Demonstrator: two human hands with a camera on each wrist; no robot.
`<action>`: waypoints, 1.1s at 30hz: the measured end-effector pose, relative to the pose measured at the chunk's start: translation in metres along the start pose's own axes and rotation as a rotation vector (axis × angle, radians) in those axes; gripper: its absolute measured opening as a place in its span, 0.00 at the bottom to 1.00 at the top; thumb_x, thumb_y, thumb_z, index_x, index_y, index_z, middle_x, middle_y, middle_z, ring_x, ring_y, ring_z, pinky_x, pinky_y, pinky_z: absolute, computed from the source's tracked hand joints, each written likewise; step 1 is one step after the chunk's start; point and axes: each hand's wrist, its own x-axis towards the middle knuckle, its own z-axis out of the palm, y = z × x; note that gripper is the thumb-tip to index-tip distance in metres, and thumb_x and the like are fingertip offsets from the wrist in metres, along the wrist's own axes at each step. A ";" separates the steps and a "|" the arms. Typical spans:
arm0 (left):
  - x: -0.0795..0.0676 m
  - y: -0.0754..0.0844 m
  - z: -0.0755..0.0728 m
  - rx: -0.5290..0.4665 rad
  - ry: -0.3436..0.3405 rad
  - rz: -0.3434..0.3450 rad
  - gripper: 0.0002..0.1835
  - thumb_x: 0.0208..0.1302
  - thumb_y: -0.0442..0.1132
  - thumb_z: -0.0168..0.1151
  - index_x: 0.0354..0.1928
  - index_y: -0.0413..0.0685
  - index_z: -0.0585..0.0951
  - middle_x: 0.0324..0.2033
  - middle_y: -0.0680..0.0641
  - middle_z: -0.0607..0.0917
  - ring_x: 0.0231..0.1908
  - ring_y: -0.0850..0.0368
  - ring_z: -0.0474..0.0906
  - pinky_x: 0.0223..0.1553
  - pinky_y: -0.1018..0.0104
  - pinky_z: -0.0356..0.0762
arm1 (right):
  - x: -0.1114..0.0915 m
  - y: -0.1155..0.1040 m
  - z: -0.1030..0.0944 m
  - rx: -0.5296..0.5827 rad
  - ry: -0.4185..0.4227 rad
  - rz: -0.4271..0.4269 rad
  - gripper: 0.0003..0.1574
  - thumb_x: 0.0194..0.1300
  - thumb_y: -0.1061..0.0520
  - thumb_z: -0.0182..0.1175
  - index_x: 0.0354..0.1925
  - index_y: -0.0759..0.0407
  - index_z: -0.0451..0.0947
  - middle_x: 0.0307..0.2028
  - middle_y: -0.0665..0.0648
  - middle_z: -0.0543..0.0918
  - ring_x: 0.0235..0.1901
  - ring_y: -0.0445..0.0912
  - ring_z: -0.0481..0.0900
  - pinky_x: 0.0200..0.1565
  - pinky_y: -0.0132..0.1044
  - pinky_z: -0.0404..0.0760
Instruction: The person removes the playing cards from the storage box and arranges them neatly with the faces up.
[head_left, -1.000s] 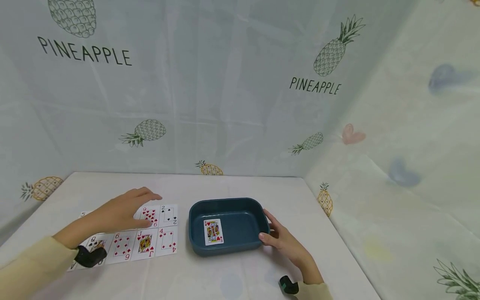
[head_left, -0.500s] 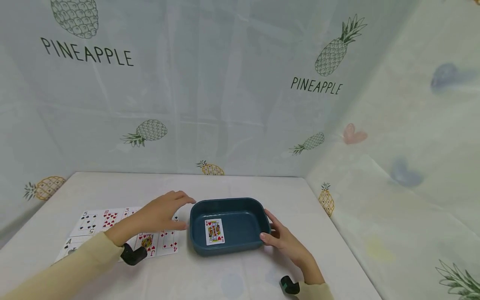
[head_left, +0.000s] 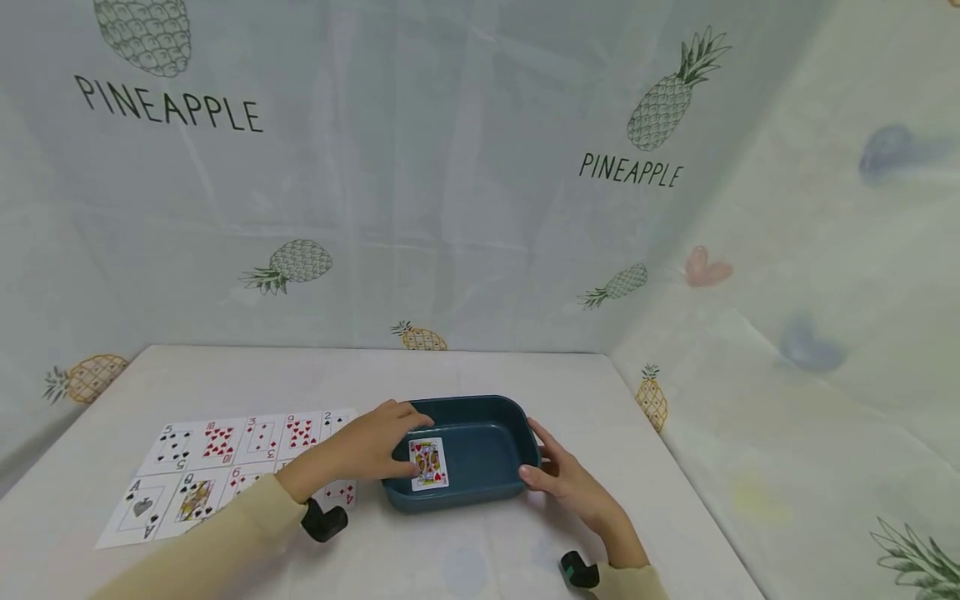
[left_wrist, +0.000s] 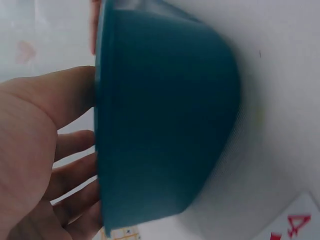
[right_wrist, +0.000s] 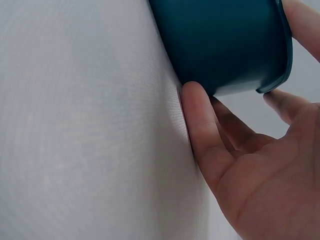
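A dark teal rectangular dish (head_left: 461, 497) stands on the table, with a king of hearts playing card (head_left: 431, 462) lying face up inside at its left. My left hand (head_left: 367, 446) reaches over the dish's left rim, its fingers spread and its thumb tip over the card's left edge. No card shows in its grasp. At the other end, my right hand (head_left: 573, 487) holds the dish by its right side, thumb at the front corner and fingers along the end wall. In the left wrist view the dish's outer wall (left_wrist: 165, 115) hides the fingertips.
Left of the dish, several playing cards lie face up in two rows, among them an ace of spades (head_left: 138, 507) and a ten of hearts (head_left: 219, 442). My left forearm covers part of the front row. A pineapple-print cloth (head_left: 465, 192) hangs behind the white table (head_left: 517, 375).
My left hand has moved right, from above the cards to over the dish's left rim, uncovering the cards at the left. The right hand, dish and king stay in place.
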 end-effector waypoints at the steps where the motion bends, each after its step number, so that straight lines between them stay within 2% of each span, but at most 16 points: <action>1: 0.001 0.000 0.002 -0.007 -0.003 0.002 0.36 0.62 0.50 0.79 0.69 0.44 0.79 0.60 0.45 0.82 0.59 0.48 0.76 0.59 0.46 0.80 | 0.000 0.000 0.001 0.002 0.000 0.000 0.51 0.77 0.50 0.64 0.86 0.37 0.48 0.75 0.71 0.68 0.64 0.55 0.78 0.60 0.45 0.83; 8: 0.012 -0.002 0.020 0.068 -0.035 -0.008 0.40 0.60 0.54 0.81 0.69 0.42 0.79 0.58 0.45 0.82 0.52 0.53 0.74 0.52 0.53 0.82 | 0.001 -0.001 0.002 0.006 0.001 0.000 0.51 0.77 0.51 0.64 0.86 0.38 0.48 0.75 0.71 0.67 0.66 0.56 0.77 0.60 0.45 0.82; 14: 0.017 0.003 0.025 0.146 -0.027 -0.041 0.45 0.52 0.58 0.84 0.67 0.41 0.80 0.58 0.42 0.83 0.53 0.47 0.77 0.57 0.48 0.81 | 0.001 0.001 0.002 0.005 -0.001 -0.001 0.52 0.77 0.51 0.64 0.86 0.39 0.47 0.75 0.71 0.67 0.67 0.57 0.76 0.61 0.45 0.80; 20: 0.024 0.005 0.031 0.214 -0.025 -0.075 0.48 0.48 0.63 0.85 0.67 0.42 0.81 0.57 0.43 0.83 0.53 0.47 0.78 0.58 0.49 0.81 | 0.001 0.000 0.001 0.004 0.005 0.006 0.52 0.77 0.51 0.64 0.86 0.39 0.48 0.75 0.71 0.67 0.67 0.57 0.76 0.61 0.46 0.81; 28: 0.030 0.000 0.040 0.280 -0.018 -0.079 0.49 0.47 0.67 0.83 0.65 0.43 0.82 0.55 0.44 0.84 0.52 0.47 0.79 0.58 0.49 0.81 | 0.001 -0.002 0.001 0.002 0.008 0.002 0.51 0.77 0.51 0.64 0.86 0.39 0.48 0.75 0.71 0.68 0.66 0.57 0.77 0.60 0.44 0.81; 33: 0.031 -0.002 0.041 0.275 -0.021 -0.089 0.49 0.49 0.71 0.80 0.66 0.44 0.82 0.56 0.45 0.84 0.53 0.48 0.80 0.59 0.49 0.80 | 0.001 -0.002 0.000 0.006 0.002 0.000 0.52 0.77 0.51 0.64 0.86 0.38 0.48 0.75 0.71 0.67 0.66 0.57 0.77 0.60 0.44 0.81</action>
